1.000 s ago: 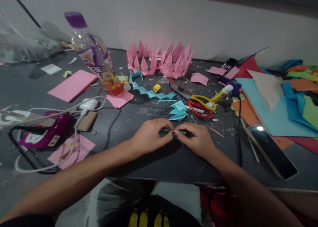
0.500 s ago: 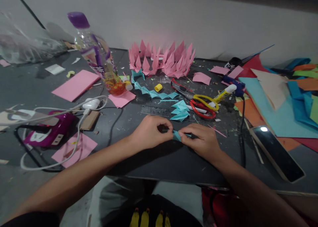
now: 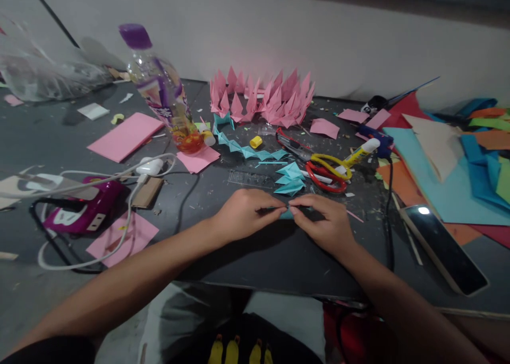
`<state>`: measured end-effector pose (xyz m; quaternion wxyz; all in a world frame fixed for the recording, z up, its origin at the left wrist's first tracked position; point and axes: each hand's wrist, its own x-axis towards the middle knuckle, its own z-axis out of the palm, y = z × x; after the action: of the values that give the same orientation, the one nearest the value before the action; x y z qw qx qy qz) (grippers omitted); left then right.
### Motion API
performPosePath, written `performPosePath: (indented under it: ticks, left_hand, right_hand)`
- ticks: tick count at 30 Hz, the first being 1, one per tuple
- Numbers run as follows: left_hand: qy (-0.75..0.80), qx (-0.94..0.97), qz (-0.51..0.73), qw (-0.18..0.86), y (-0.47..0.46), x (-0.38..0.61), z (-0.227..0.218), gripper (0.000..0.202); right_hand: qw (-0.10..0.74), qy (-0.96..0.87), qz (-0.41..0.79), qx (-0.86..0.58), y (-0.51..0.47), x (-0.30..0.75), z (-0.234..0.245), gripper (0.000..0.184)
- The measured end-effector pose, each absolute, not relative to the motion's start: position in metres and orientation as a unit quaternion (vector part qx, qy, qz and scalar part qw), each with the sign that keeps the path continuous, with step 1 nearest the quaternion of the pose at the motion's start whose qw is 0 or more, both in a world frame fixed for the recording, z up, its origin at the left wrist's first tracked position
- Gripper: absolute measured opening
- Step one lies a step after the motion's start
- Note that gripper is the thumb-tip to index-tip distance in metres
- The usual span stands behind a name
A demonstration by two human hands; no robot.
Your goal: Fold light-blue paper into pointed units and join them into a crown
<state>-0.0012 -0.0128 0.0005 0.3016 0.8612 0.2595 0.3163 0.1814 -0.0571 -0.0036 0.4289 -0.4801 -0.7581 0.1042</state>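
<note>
A small piece of folded teal paper is pinched between both hands just above the table's front part; most of it is hidden by fingers. My left hand is closed on its left side with thumb and forefinger. On its right side, my right hand closes in the same kind of pinch. Just beyond the fingers lie folded teal paper points. A zigzag chain of teal folded paper runs back toward rings of pink folded paper points.
Scissors, a glue stick and a clear ruler lie beyond my hands. A drink bottle stands left, behind a purple power adapter with cables. A phone and coloured paper sheets are on the right.
My fingertips have come closer together over the teal paper, and less of it shows. My left hand has shifted slightly right. The whole view has shifted a little.
</note>
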Motion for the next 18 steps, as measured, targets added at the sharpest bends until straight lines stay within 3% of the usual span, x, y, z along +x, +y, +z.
performPosePath:
  ticks: [7,12,14,18]
  left_hand:
    - [0.231,0.877,0.343,0.244,-0.016,0.002,-0.005,0.020]
    - [0.267,0.846,0.384,0.254,-0.016,-0.003,0.004,0.017]
    - [0.320,0.814,0.400,0.275,-0.016,-0.005,0.009,0.016]
    - [0.405,0.739,0.430,0.324,-0.017,-0.005,0.015,0.016]
  right_hand:
    - [0.401,-0.792,0.016,-0.460,-0.056,0.181,-0.004,0.013]
    - [0.415,-0.727,0.038,-0.546,-0.052,0.195,-0.003,0.012]
    - [0.430,-0.680,0.098,-0.586,-0.049,0.199,-0.003,0.009]
    - [0.421,-0.623,0.361,-0.551,-0.047,0.197,-0.001,0.015]
